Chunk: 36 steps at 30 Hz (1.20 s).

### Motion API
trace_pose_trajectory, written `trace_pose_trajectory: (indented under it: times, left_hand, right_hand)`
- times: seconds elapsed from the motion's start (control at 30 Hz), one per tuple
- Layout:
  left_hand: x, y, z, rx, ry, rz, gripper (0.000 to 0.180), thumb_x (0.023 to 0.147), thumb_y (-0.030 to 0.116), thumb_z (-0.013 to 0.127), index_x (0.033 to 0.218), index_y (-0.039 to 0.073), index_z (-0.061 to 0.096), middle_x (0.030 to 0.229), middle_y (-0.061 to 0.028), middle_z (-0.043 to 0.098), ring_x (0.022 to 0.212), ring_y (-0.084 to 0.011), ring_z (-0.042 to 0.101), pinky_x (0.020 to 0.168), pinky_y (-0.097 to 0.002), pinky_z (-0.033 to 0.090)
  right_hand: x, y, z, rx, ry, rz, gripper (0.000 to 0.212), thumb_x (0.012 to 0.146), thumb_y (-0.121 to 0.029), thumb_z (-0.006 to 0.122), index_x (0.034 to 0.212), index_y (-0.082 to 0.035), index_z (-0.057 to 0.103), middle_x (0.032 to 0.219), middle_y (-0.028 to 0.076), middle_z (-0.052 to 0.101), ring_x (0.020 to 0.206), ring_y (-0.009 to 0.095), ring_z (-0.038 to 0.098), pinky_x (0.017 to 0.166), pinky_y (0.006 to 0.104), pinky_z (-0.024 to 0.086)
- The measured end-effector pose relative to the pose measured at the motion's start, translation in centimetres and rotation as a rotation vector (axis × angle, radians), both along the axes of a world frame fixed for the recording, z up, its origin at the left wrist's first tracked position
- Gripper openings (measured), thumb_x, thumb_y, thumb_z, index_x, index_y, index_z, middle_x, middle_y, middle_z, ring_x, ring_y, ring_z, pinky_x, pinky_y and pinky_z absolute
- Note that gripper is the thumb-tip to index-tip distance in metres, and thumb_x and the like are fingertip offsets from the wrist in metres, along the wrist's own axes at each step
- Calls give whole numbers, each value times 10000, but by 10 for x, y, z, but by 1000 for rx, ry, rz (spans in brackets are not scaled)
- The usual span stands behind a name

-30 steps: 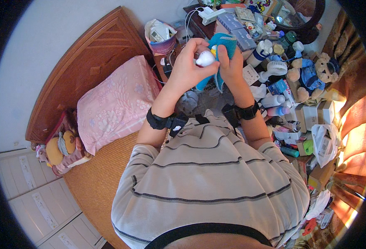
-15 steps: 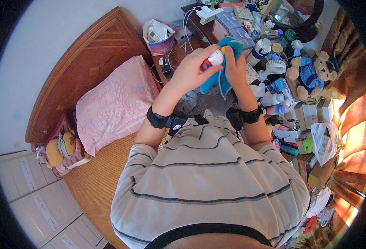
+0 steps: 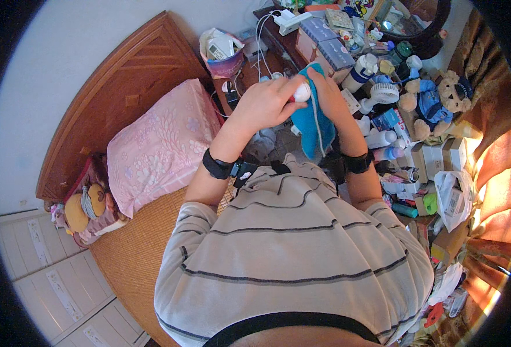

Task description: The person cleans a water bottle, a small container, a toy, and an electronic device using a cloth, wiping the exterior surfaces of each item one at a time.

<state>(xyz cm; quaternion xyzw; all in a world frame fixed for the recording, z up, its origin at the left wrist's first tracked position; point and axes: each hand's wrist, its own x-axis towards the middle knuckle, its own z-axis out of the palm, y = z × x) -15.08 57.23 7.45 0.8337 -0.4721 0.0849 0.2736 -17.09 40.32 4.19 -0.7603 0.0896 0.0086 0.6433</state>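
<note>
A small rounded white figurine point(image 3: 303, 93) with a bit of red is gripped in the fingers of my left hand point(image 3: 269, 100); most of it is hidden behind them. Close beside it, my right hand point(image 3: 332, 99) is closed on a teal cloth point(image 3: 313, 128) with a pale edge, which hangs down below the fingers. The cloth lies against the figurine's right side. Both hands are held up together in front of my body, over the gap between the bed and the desk.
To the right is a crowded desk with a white fan point(image 3: 384, 93), a teddy bear point(image 3: 434, 110), a white bottle point(image 3: 361, 72) and a plastic bag point(image 3: 453, 199). A bin-like container point(image 3: 223, 65) stands by the headboard point(image 3: 131, 75). At left is a bed with a pink pillow point(image 3: 163, 144).
My right hand has shifted slightly, and the teal cloth, earlier spread behind the figurine, now hangs folded to its right. The left hand has turned and covers more of the figurine.
</note>
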Motion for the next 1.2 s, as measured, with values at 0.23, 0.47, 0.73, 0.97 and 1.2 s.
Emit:
trace_pose_trajectory:
  times: [0.23, 0.47, 0.73, 0.97, 1.2]
  left_hand:
    - [1, -11, -13, -409, 217, 21, 369, 793, 331, 520, 1021, 48, 460, 630, -134, 557, 512, -266, 553, 445, -314, 418]
    - [5, -8, 0, -753, 1453, -184, 349, 874, 291, 392, 1078, 13, 438, 575, -14, 456, 354, -47, 328, 306, -173, 252]
    - [1, -27, -5, -331, 471, 48, 391, 791, 178, 540, 1124, 37, 391, 911, -165, 535, 802, -277, 547, 687, -351, 426]
    - [18, -28, -24, -100, 1, 1, 426, 753, 148, 556, 1144, 92, 398, 999, -176, 490, 859, -336, 510, 709, -372, 434]
    - [34, -43, -16, -160, 146, -86, 393, 777, 156, 547, 1131, 59, 406, 975, -167, 517, 844, -281, 534, 687, -343, 436]
  right_hand:
    - [-20, 16, 24, -236, -260, -176, 345, 837, -333, 408, 891, -11, 517, 741, 155, 555, 692, 289, 547, 643, 345, 410]
    - [-20, 13, 12, -481, -726, -94, 363, 722, -264, 593, 963, -16, 487, 824, 174, 563, 758, 327, 560, 662, 344, 439]
    - [2, 8, 0, -105, -529, -299, 266, 791, -247, 509, 879, 4, 506, 745, 159, 557, 687, 256, 556, 624, 331, 423]
    - [16, -5, -16, 23, -247, -269, 348, 817, -317, 442, 826, 22, 522, 720, 183, 552, 665, 279, 545, 602, 345, 404]
    - [23, -32, -23, -112, -286, -149, 392, 834, -343, 413, 774, 22, 540, 635, 130, 534, 614, 190, 520, 581, 314, 403]
